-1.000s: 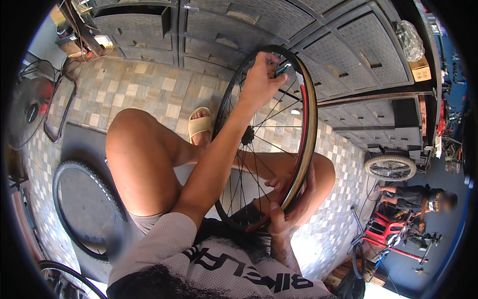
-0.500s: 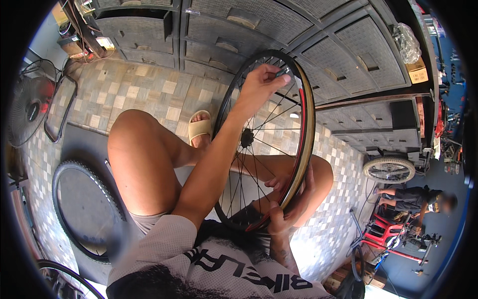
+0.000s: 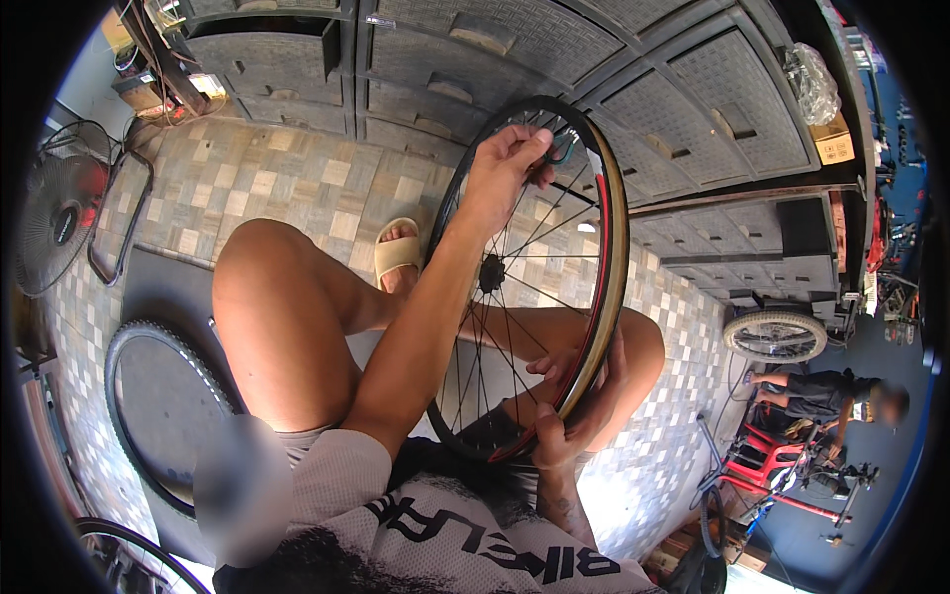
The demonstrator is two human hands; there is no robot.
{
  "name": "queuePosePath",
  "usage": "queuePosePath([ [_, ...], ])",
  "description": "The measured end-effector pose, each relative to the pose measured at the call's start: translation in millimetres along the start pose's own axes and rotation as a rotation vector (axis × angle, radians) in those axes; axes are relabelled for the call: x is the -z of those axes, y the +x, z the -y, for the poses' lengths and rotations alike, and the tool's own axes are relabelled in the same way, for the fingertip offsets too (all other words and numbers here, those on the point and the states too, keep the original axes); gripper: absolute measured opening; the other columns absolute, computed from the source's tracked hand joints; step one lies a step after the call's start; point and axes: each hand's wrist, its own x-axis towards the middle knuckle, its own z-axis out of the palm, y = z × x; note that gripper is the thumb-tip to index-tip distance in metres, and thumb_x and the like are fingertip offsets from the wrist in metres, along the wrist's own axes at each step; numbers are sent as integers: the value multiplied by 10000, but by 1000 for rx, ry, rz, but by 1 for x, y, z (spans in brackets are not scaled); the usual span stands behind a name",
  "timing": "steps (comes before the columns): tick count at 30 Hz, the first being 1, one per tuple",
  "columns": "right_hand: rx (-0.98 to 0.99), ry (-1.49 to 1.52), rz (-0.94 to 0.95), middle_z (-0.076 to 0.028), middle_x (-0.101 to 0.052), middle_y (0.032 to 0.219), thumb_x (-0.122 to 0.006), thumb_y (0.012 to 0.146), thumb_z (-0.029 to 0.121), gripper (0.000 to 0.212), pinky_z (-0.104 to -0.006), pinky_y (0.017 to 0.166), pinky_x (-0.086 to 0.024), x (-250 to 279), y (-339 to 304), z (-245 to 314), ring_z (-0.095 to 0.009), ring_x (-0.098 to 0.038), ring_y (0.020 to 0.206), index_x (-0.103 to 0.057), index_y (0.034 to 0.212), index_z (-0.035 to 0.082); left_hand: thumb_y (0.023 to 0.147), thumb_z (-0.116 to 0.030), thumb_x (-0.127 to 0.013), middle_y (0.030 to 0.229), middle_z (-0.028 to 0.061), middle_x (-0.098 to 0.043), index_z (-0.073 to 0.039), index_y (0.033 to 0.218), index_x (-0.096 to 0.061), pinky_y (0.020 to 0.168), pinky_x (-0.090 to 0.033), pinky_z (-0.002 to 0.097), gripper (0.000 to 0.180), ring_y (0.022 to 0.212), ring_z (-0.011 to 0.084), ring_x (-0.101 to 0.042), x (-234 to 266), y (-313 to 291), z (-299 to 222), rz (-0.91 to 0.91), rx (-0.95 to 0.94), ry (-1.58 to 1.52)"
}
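Observation:
A bicycle wheel point(image 3: 600, 267) with black spokes, a dark hub point(image 3: 491, 273) and a red-marked rim stands tilted between my legs. A tan band runs round its outer edge. My right hand point(image 3: 574, 428) grips the lower right of the rim, thumb on the near side and fingers wrapped behind. Near the top of the wheel, my left hand point(image 3: 513, 166) is closed in a pinch, just inside the rim. A small dark teal piece point(image 3: 561, 154) shows beside its fingertips; its kind is too small to make out.
A loose black tyre point(image 3: 111, 381) lies on a dark mat at the left, near a standing fan point(image 3: 67, 213). Grey drawers point(image 3: 435, 69) line the far side. At the right are another wheel point(image 3: 774, 338), a red chair point(image 3: 762, 460) and another person point(image 3: 821, 396).
My left hand has drawn back a little to the left from the upper rim, its fingers turned. The right hand and the wheel stay nearly the same. A blurred patch has grown at lower left.

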Motion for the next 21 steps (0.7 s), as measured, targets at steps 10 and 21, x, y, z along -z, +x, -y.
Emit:
queuePosePath([
  [10, -11, 11, 13, -180, -553, 1078, -558, 670, -32, 1056, -443, 894, -573, 3, -1, -2, -238, -570, 908, -145, 1642, -34, 982, -162, -778, 886, 92, -703, 58, 1060, -658, 647, -542, 287, 263, 712, 128, -648, -16, 6, 3, -17, -135, 565],
  [21, -4, 2, -39, -170, -548, 1089, -526, 645, -39, 1039, -453, 898, -574, -2, 2, 4, -238, -578, 894, -191, 1628, -36, 993, -42, -736, 939, 65, -725, 0, 1052, -711, 716, -616, 329, 77, 799, 169, -705, 16, 10, 11, 136, -109, 95],
])
